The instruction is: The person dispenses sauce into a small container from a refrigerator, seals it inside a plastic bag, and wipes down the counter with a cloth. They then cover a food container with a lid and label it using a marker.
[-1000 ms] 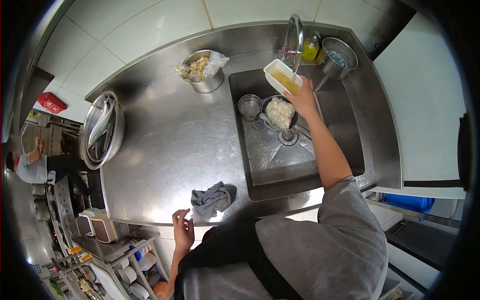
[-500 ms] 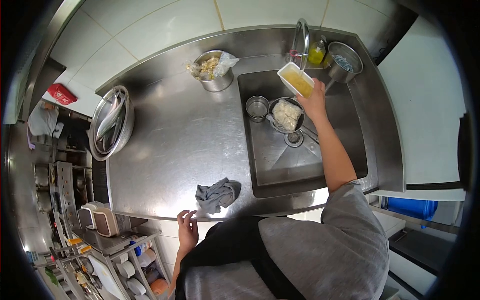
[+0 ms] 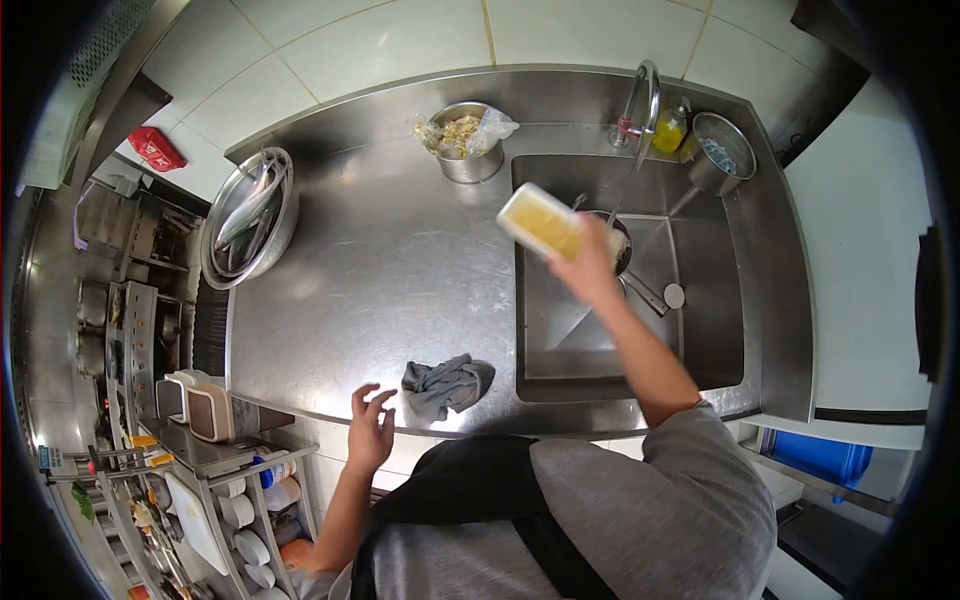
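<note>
My right hand (image 3: pixel 585 258) grips a white rectangular container (image 3: pixel 541 222) with yellowish contents, held over the left edge of the sink (image 3: pixel 640 362). Beneath it, a dark pan (image 3: pixel 625 250) with pale food is mostly hidden. Its handle points toward a small white disc (image 3: pixel 674 296). My left hand (image 3: pixel 371 428) is empty, fingers apart, just off the counter's front edge, left of a crumpled grey cloth (image 3: pixel 446 384). Water runs from the faucet (image 3: pixel 648 100).
A steel pot (image 3: pixel 471 164) with bagged food stands at the back. At the left lies a bowl (image 3: pixel 283 225) of fish. A yellow soap bottle (image 3: pixel 669 133) and a strainer (image 3: pixel 722 160) are behind the sink. Shelves with dishes (image 3: pixel 237 510) stand lower left.
My right hand has moved the container left, from under the faucet to the sink's left edge. The view has shifted, and my left hand has lifted slightly. The person at far left is out of view.
</note>
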The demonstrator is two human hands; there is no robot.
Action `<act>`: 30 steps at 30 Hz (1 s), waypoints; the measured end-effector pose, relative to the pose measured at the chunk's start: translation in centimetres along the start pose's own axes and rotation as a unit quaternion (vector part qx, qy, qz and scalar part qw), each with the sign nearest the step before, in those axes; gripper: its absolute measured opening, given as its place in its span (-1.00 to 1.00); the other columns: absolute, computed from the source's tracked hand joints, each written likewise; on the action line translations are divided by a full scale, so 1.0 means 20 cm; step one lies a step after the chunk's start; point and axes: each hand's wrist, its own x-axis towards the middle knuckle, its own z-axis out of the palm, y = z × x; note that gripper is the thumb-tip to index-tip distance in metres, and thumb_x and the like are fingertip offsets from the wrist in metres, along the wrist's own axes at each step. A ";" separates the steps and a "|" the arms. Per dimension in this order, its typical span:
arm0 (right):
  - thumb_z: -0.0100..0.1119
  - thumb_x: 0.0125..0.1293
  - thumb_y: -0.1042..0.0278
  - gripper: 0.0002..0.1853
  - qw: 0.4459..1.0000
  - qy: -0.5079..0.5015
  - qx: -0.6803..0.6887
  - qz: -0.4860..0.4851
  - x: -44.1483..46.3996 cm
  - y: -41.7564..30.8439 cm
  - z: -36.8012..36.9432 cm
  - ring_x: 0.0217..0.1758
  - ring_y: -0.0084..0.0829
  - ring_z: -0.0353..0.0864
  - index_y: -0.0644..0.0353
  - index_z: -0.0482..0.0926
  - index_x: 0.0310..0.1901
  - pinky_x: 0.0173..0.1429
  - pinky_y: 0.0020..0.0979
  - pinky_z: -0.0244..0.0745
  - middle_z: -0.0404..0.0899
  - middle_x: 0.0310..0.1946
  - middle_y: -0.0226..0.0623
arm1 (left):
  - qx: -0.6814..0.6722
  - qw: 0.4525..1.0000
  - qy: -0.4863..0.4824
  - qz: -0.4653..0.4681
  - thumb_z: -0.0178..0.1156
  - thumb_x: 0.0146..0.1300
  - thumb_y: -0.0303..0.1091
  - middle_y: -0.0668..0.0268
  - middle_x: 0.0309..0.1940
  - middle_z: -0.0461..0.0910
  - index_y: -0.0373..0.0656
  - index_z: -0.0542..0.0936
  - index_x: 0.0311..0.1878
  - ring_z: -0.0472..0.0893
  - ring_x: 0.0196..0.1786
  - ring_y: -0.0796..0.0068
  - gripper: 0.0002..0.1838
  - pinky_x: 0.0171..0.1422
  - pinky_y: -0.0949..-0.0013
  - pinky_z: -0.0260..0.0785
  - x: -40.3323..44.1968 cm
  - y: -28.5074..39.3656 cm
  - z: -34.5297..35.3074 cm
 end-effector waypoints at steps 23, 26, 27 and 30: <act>0.11 0.33 0.27 -0.80 0.910 0.006 0.347 0.226 0.63 0.35 -0.35 -0.58 -0.62 0.38 0.24 0.59 -0.24 -0.43 -0.57 0.34 0.44 -0.64 -0.49 | -0.521 0.817 -0.211 -0.127 0.02 0.31 -0.31 0.29 -0.46 0.53 -0.29 0.58 -0.21 0.49 -0.48 0.43 -0.76 -0.35 0.29 0.38 1.86 1.35 1.29; 0.15 0.28 0.21 -0.71 0.931 0.205 0.269 0.136 0.63 0.45 -0.20 -0.55 -0.39 0.47 0.31 0.58 -0.40 -0.38 -0.30 0.36 0.55 -0.57 -0.17 | -0.598 0.777 -0.152 -0.122 -0.01 0.33 -0.27 0.21 -0.48 0.55 -0.29 0.58 -0.35 0.49 -0.53 0.38 -0.71 -0.41 0.21 0.35 2.04 1.46 1.47; 0.15 0.28 0.21 -0.71 0.932 0.199 0.269 0.138 0.66 0.46 -0.19 -0.55 -0.39 0.47 0.31 0.58 -0.40 -0.38 -0.30 0.36 0.55 -0.57 -0.17 | -0.643 0.752 -0.101 -0.109 0.00 0.33 -0.29 0.19 -0.49 0.55 -0.28 0.58 -0.42 0.50 -0.52 0.36 -0.69 -0.40 0.18 0.35 2.09 1.44 1.51; 0.08 0.28 0.17 -0.68 0.934 0.308 0.081 0.160 0.79 0.52 -0.17 -0.48 -0.29 0.50 0.31 0.56 -0.37 -0.33 -0.23 0.37 0.49 -0.53 -0.04 | -0.445 0.886 -0.063 -0.112 -0.08 0.37 -0.37 0.27 -0.44 0.51 -0.19 0.46 -0.15 0.47 -0.44 0.41 -0.85 -0.33 0.26 0.34 1.95 1.52 1.21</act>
